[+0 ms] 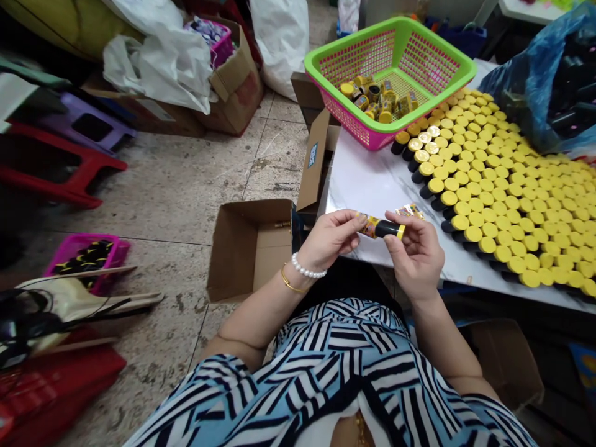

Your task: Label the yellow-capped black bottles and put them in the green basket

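Observation:
In front of my body, my left hand pinches one end of a small black tube with a yellow cap on its other end. A colourful yellow printed wrap covers the end at my left fingers. My right hand closes thumb and fingers around the capped end. A piece of yellow and white printed film shows behind my right fingers; whether they hold it or it lies on the table I cannot tell. The tube lies nearly level above the edge of the white table.
Rows of upright yellow-capped black tubes cover the table's right side. A green and pink basket holds several yellow printed pieces. A blue plastic bag stands behind. An open cardboard box sits on the floor by the table, with a pink basket further left.

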A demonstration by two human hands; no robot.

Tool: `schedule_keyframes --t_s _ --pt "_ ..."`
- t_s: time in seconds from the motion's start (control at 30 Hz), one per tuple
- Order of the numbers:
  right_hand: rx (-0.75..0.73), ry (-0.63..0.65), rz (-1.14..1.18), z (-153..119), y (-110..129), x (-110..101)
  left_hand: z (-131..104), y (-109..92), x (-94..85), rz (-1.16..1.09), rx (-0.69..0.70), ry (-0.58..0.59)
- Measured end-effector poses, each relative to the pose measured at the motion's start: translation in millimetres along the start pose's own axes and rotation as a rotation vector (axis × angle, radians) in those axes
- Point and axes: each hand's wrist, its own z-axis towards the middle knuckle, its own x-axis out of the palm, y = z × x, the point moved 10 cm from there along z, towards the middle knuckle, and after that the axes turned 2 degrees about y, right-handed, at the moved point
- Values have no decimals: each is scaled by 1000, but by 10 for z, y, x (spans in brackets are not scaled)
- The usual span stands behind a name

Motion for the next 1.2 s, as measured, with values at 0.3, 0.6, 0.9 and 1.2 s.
schedule_keyframes --t_s 0.3,0.6,0.9,1.2 --pt "-118 -21 23 -77 28 49 -112 -24 91 -9 28 14" --pt "-235 -101 108 -550 377 -262 -636 54 408 6 83 129" --pt "-253 -95 50 -1203 595 -479 -1292 206 553 156 349 214" --pt "-421 38 -265 -1299 858 -356 -1208 393 675 252 275 339"
